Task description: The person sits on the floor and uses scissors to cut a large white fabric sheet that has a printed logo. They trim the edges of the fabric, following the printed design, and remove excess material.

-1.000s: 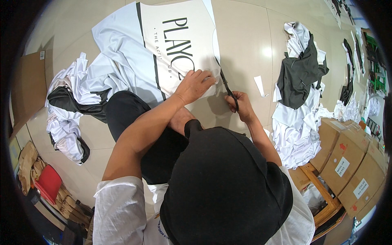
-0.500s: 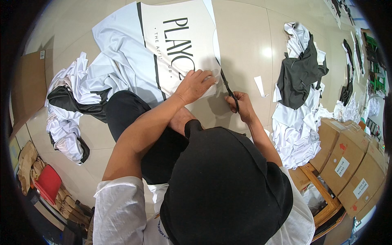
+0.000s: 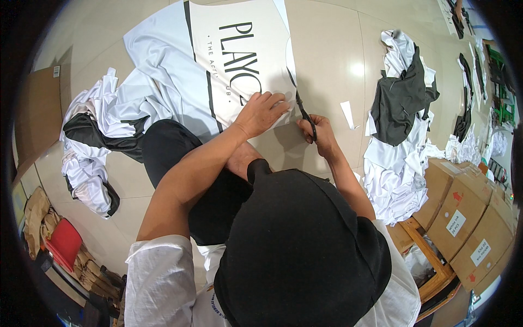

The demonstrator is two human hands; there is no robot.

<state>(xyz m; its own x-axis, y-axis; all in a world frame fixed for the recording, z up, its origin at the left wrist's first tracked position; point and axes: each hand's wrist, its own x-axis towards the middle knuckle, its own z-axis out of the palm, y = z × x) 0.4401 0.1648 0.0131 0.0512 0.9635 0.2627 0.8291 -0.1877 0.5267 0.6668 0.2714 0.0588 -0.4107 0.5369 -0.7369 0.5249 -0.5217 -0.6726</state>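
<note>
A pale printed cloth panel (image 3: 210,32) with black lettering and black bands lies spread on the floor ahead of me. My left hand (image 3: 262,115) rests near its right-hand end, fingers bent and closed on the cloth. In my right hand (image 3: 321,135) is a pair of black scissors (image 3: 306,116), held by the handles. Their blades reach away from me along the right edge of the cloth, where a narrow white strip (image 3: 290,57) runs beside the printed part. Part of the blades is hidden by the fabric.
Bunched white and black cloth (image 3: 103,136) lies at left. A heap of white and black pieces (image 3: 400,109) is on the right, with a small white scrap (image 3: 347,115) nearer. Cardboard boxes (image 3: 455,218) stand at lower right; a brown carton (image 3: 41,114) is far left.
My right hand and the scissors have moved slightly away from me along the cloth's edge. My left hand stays in nearly the same place.
</note>
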